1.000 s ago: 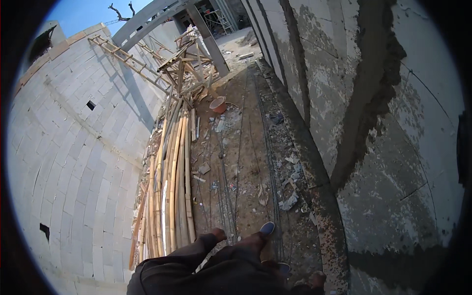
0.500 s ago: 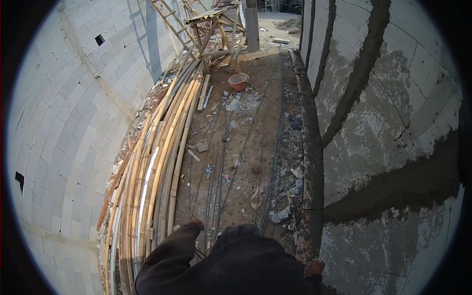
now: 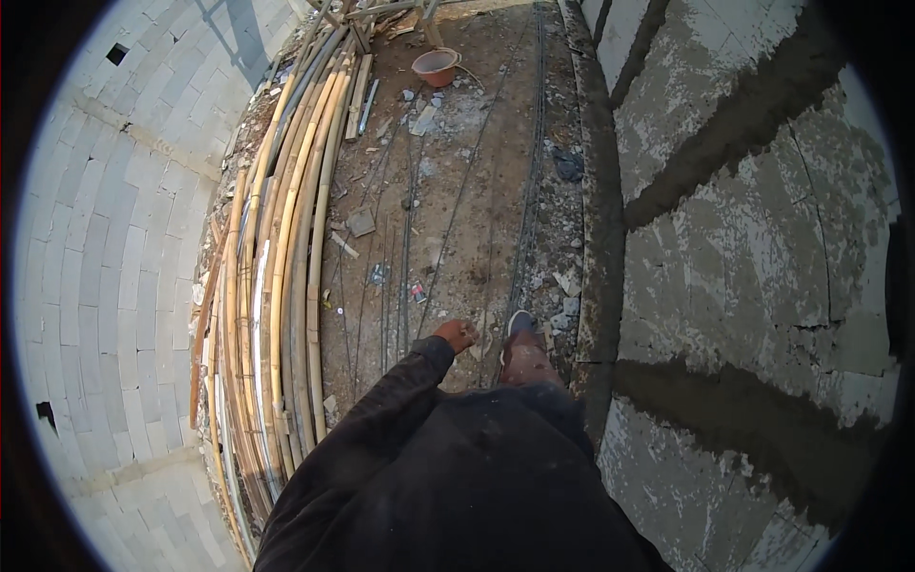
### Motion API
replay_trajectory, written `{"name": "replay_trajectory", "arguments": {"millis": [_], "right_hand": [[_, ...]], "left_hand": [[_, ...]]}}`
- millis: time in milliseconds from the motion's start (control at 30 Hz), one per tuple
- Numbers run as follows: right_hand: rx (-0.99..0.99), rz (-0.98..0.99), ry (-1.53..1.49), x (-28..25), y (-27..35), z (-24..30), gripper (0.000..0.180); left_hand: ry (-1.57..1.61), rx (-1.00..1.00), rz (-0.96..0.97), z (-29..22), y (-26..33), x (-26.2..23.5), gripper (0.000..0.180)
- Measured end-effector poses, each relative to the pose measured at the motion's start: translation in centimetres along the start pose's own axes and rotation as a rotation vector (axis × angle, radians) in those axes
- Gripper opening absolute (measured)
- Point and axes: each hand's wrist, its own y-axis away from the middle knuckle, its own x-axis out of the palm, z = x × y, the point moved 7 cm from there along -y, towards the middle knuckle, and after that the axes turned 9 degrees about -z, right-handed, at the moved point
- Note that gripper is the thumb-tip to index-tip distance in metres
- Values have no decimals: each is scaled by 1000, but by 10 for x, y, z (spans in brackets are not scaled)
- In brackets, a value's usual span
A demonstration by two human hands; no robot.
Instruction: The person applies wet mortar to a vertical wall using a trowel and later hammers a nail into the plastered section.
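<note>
My left hand [image 3: 457, 336] hangs in front of my dark sleeve, over the dirt floor and its thin steel rods. Its fingers look loosely curled, and no object shows in them. My right hand is out of sight. My right foot, in a grey-blue shoe [image 3: 520, 324] with a pale edge, is forward on the ground, close to the right-hand ledge. To the left of my hand lies a long stack of bamboo poles [image 3: 286, 248].
Long thin steel rods [image 3: 527, 219] run along the floor. A reddish-orange bucket [image 3: 436, 67] stands ahead, beyond a broken block piece [image 3: 360, 223]. Grey block walls rise on both sides; the right wall [image 3: 734, 257] bears dark wet mortar bands. Wooden framework stands at the far end.
I have moved forward, and the view tilts further down. My left hand has swung forward and right. My right foot has come into view; my right hand has gone out of it.
</note>
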Motion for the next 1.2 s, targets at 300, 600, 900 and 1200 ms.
{"name": "replay_trajectory", "arguments": {"millis": [300,600,900,1200], "right_hand": [[-556,118,428,-129,-230,242,18],[-247,-36,-358,-261,-422,599,12],[-627,-30,-163,-261,-467,649,44],[-366,69,446,-303,-682,608,42]], "left_hand": [[-1072,-257,356,223,44,-92,27],[-778,-398,447,219,-64,-141,33],[-274,-411,-199,134,-474,-308,36],[203,-400,-375,-21,-791,-449,30]]}}
